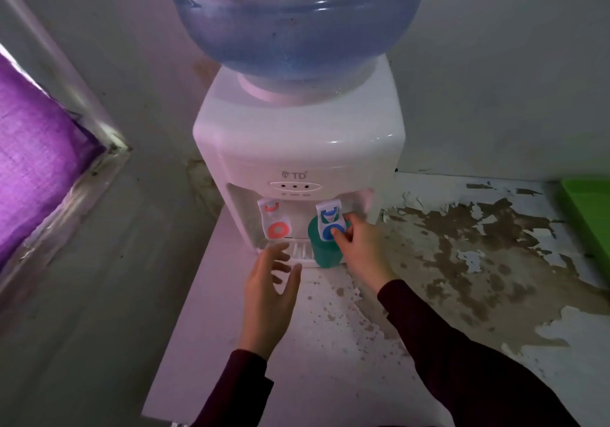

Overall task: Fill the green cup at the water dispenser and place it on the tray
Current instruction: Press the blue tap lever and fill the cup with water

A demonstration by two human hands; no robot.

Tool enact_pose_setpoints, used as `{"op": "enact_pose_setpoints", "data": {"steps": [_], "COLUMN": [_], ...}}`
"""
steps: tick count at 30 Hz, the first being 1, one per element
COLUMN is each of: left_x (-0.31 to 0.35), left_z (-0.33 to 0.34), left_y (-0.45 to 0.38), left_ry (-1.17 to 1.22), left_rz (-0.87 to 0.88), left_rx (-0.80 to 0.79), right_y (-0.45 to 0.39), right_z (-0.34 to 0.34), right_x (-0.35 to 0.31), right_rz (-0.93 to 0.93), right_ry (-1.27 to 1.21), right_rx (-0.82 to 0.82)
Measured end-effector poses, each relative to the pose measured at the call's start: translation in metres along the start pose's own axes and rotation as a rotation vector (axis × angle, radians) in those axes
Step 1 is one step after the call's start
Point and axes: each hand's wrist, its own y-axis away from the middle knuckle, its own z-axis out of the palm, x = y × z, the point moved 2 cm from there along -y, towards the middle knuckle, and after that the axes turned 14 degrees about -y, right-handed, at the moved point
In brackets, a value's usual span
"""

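The green cup [325, 251] stands upright on the drip grille of the white water dispenser [298, 149], directly under the blue tap lever [331, 220]. My right hand [361, 246] is beside the cup on its right, with thumb and fingers closed on the blue lever. My left hand [272, 291] hovers open, fingers spread, just in front of the drip grille and left of the cup, holding nothing. The green tray [591, 208] shows only as a corner at the right edge of the table.
A red tap lever [275, 220] sits left of the blue one. A large blue water bottle [297, 20] tops the dispenser. The white table [445, 261] has peeling, stained paint. A wall and a purple-curtained window [36, 149] lie to the left.
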Motion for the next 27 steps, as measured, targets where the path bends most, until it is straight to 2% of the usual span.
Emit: {"op": "enact_pose_setpoints", "data": {"steps": [5, 7, 14, 18, 22, 27], "left_x": [0.048, 0.065, 0.075, 0.066, 0.064, 0.067], "left_z": [-0.051, -0.061, -0.065, -0.062, -0.055, -0.049], "left_y": [-0.039, -0.061, -0.109, -0.115, -0.118, -0.117], "left_ry": [-0.196, -0.286, -0.518, -0.581, -0.564, -0.537], "left_rz": [0.360, 0.445, 0.477, 0.513, 0.499, 0.450], "left_rx": [0.440, 0.549, 0.369, 0.413, 0.468, 0.505], "right_y": [-0.010, -0.010, -0.005, 0.000, 0.002, 0.009], "right_z": [-0.004, -0.006, -0.014, -0.028, -0.040, -0.044], "right_x": [0.001, 0.000, -0.008, -0.023, -0.040, -0.051], "right_rz": [0.063, 0.059, 0.113, 0.107, 0.216, 0.241], "right_ry": [0.027, 0.042, 0.059, 0.050, -0.175, -0.264], "right_rx": [-0.006, -0.016, -0.083, -0.155, -0.171, -0.153]}}
